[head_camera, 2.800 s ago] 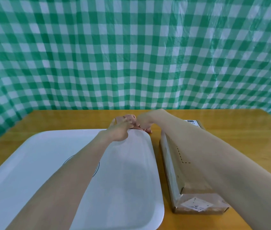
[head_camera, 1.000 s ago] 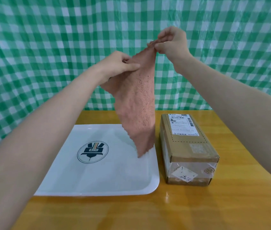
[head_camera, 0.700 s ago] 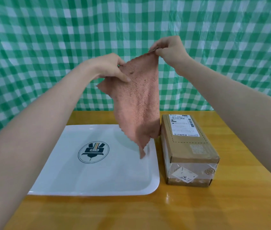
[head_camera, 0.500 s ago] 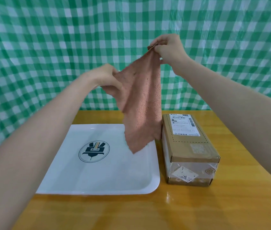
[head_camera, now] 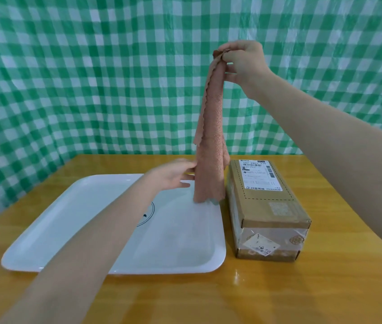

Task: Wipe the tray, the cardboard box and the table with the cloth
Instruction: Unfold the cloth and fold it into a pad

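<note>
1. Now the cloth [head_camera: 211, 136] hangs full length in the air as a narrow, bunched strip. Its lower hem sits over the far right corner of the tray [head_camera: 180, 242], just beside the box [head_camera: 264, 195]. Whether the hem touches the tray I cannot tell.
2. Held by its top like this, the cloth falls straight under its own weight. That likely serves to shake it loose so it can be gathered into a wiping pad.
3. Up high, the right hand [head_camera: 243, 61] carries it. Its fingers [head_camera: 228, 57] are curled tight and pinch the top corner against the thumb, so the whole weight hangs from that one grip.
4. Lower down, the left hand [head_camera: 173, 177] reaches across the tray toward the lower half of the cloth. Its fingers [head_camera: 186, 169] are nearly straight and slightly spread, holding nothing. The tips meet the cloth's left edge or stop just short of it; motion blur hides which.
5. Judging by this, no wiping has begun.
6. Tray and box lie side by side on the table [head_camera: 255, 300], close but apart, tray on the left.
7. Behind the table hangs a green checked curtain [head_camera: 91, 78].
</note>
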